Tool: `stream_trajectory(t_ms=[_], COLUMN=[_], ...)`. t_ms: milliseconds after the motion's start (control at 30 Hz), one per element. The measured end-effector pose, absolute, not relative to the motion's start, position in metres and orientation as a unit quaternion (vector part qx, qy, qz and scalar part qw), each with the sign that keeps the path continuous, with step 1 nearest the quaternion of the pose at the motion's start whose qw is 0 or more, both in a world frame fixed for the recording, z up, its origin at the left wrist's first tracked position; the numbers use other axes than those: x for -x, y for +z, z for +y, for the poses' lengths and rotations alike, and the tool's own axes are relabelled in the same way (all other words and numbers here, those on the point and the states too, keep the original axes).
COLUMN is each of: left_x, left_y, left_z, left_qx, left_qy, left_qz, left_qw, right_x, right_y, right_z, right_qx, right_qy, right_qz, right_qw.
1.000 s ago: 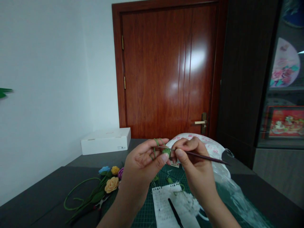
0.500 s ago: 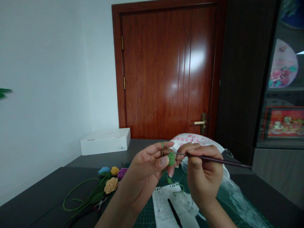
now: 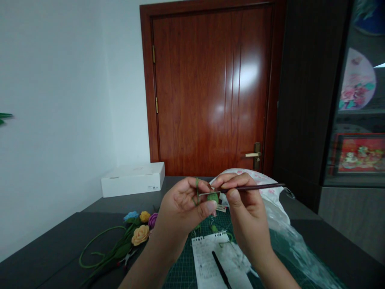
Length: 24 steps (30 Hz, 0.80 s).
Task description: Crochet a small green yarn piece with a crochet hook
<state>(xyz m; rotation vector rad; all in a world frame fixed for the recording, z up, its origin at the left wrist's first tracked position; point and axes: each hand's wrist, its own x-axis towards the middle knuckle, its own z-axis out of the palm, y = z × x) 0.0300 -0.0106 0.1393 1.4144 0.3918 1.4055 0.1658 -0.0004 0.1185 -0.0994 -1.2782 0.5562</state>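
Observation:
Between thumb and fingers, my left hand (image 3: 183,204) pinches a small green crochet piece (image 3: 213,197). Green yarn (image 3: 197,186) loops around a finger of that hand. My right hand (image 3: 246,204) is closed on a crochet hook (image 3: 255,187) with a dark handle. The hook's thin metal shaft lies across the top of the crochet piece and points left toward the yarn. Whether its tip has caught the yarn is too small to tell.
Below the hands, a handwritten sheet (image 3: 204,257) and a black pen (image 3: 221,269) lie on a green cutting mat (image 3: 180,265). Crocheted flowers (image 3: 140,235) are at left, a white box (image 3: 132,180) behind. A plastic bag (image 3: 276,208) and white stuffing (image 3: 237,257) sit at right.
My right hand and the hook have moved left, so the shaft now reaches further past the crochet piece. The hook lies more level, and my left hand has shifted slightly left.

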Motion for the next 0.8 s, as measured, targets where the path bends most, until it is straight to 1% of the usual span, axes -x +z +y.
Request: stream_trajectory(t_ms=[100, 300, 433, 633, 800], left_x=[-0.0318, -0.0305, -0.0271, -0.0237, -0.0236], left_y=[0.1377, 0.1379, 0.1407, 0.1436, 0.1415], left_z=[-0.0112, -0.0104, -0.0096, -0.0108, -0.01], left_qx=[-0.596, -0.601, -0.607, -0.589, -0.575], left_qy=[0.595, 0.591, 0.557, 0.499, 0.483], left_qz=[0.169, 0.15, 0.13, 0.077, 0.049], left_qw=[0.512, 0.516, 0.552, 0.631, 0.659], right_x=[-0.166, -0.1674, -0.1686, -0.17, -0.1697], right_y=[0.1157, 0.1136, 0.1137, 0.1141, 0.1139], right_z=[0.0014, 0.0042, 0.0053, 0.0054, 0.0058], right_qx=[0.048, 0.063, 0.035, -0.006, -0.023], right_qy=[0.224, 0.283, 0.323, 0.39, 0.413], right_qz=[-0.582, -0.551, -0.553, -0.553, -0.553], right_qw=[0.781, 0.782, 0.767, 0.736, 0.724])
